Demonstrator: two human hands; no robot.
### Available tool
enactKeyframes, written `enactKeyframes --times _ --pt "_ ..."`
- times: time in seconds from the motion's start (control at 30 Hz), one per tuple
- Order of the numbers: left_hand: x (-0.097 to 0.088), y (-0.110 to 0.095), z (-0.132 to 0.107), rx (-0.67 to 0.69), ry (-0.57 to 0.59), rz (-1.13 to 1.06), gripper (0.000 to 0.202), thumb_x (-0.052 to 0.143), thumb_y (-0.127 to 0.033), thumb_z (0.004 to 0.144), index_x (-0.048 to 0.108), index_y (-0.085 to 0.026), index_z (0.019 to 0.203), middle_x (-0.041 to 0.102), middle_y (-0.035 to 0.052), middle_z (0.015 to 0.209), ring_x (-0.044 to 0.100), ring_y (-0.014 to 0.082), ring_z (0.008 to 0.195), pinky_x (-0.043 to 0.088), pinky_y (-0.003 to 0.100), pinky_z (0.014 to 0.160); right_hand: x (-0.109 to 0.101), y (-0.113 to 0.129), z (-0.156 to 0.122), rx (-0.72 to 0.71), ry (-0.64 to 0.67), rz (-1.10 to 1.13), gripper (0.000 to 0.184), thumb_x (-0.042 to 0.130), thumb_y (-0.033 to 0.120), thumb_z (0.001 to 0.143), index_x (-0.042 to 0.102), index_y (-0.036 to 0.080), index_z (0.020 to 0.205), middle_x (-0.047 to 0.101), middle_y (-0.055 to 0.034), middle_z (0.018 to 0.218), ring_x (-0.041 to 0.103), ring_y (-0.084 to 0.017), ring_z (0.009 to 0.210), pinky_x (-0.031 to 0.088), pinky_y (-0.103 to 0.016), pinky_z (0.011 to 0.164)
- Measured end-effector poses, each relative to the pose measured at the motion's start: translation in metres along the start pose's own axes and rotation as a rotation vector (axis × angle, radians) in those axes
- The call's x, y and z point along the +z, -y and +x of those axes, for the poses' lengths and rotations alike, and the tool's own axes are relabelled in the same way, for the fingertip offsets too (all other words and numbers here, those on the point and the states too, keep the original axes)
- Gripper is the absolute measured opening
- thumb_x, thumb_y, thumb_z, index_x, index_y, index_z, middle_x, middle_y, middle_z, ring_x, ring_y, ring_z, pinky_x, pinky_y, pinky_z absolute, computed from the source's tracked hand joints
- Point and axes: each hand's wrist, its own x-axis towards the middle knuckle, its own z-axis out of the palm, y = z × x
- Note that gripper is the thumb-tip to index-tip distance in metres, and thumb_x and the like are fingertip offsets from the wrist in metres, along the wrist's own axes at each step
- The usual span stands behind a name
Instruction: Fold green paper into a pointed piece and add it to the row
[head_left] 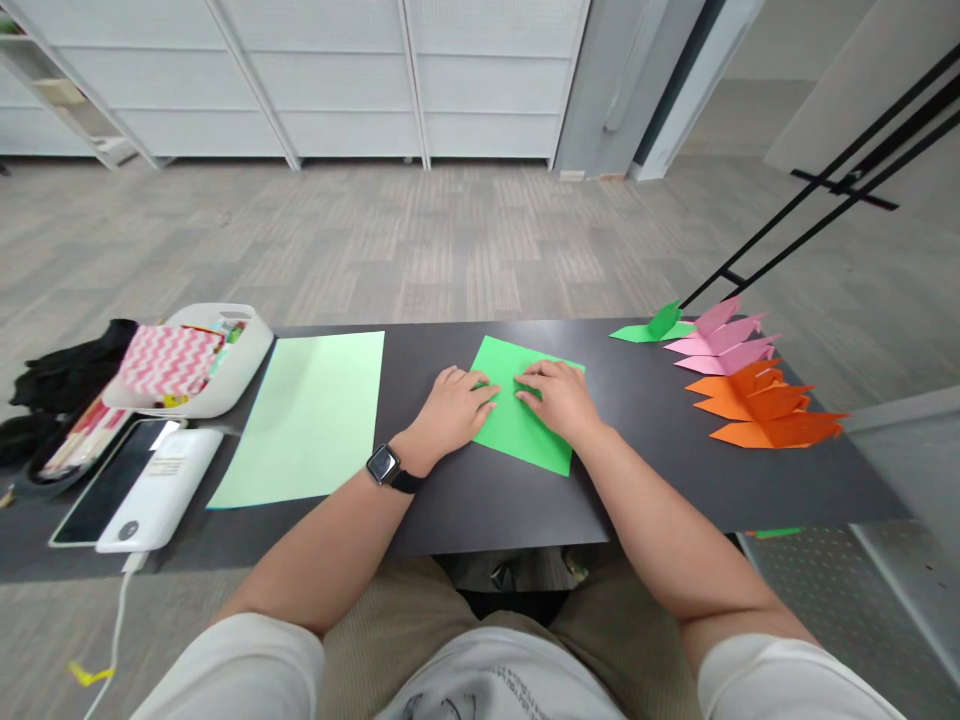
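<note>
A green square of paper (525, 420) lies flat and slightly turned on the dark table in front of me. My left hand (454, 412), below a wrist with a black watch (385, 465), rests at the paper's left edge with fingers spread. On the right side of the same sheet lies my right hand (559, 400), fingers apart and thumb pointing inward. Both hands press on the paper without grasping it. A gap of bare green shows between the fingertips.
Folded paper pieces stand at right: green (660, 325), pink (726, 345) and orange (765, 405). Left of my hands is a stack of pale green paper (307, 420). Farther left are a white basket (244, 375), a white power bank (161, 490) with a cable, and a phone-like tablet (105, 490).
</note>
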Motion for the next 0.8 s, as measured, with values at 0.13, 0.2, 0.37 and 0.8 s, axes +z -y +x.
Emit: enactKeyframes --times 0.13,0.2,0.37,0.8 --pt "-0.004 0.006 0.001 -0.145 -0.080 0.009 0.037 0.059 -0.031 0.107 0.071 -0.022 0.140 0.071 0.0124 0.133 0.064 0.0332 0.116 0.049 0.057 0.109 0.003 -0.004 0.002 -0.021 0.021 0.005 0.028 0.071 0.034 0.102 0.083 0.033 0.127 0.076 -0.0083 0.133 0.064 -0.034 0.123 0.046 -0.055 0.105" --pt "-0.004 0.009 0.001 -0.154 -0.111 -0.025 0.037 0.064 -0.033 0.105 0.071 -0.021 0.139 0.069 0.0136 0.134 0.063 0.0343 0.121 0.050 0.056 0.111 0.003 -0.007 0.003 -0.028 0.015 0.020 0.028 0.069 0.033 0.102 0.083 0.033 0.127 0.076 -0.0083 0.134 0.064 -0.035 0.125 0.046 -0.056 0.107" --pt "-0.003 0.004 0.001 0.193 -0.021 -0.217 0.034 0.076 -0.042 0.100 0.075 -0.022 0.127 0.067 0.0127 0.140 0.061 0.0313 0.133 0.047 0.050 0.121 -0.002 -0.024 0.006 0.018 -0.085 0.135 0.029 0.064 0.032 0.102 0.084 0.030 0.122 0.076 -0.0088 0.133 0.066 -0.032 0.125 0.048 -0.054 0.112" --pt "-0.008 -0.019 0.000 0.392 0.085 -0.126 0.017 0.064 -0.032 0.106 0.079 -0.024 0.104 0.079 0.0053 0.122 0.074 0.0228 0.108 0.052 0.038 0.103 -0.019 -0.058 0.008 0.175 -0.287 0.300 0.026 0.062 0.030 0.095 0.086 0.026 0.104 0.082 -0.0090 0.110 0.075 -0.029 0.106 0.056 -0.046 0.102"
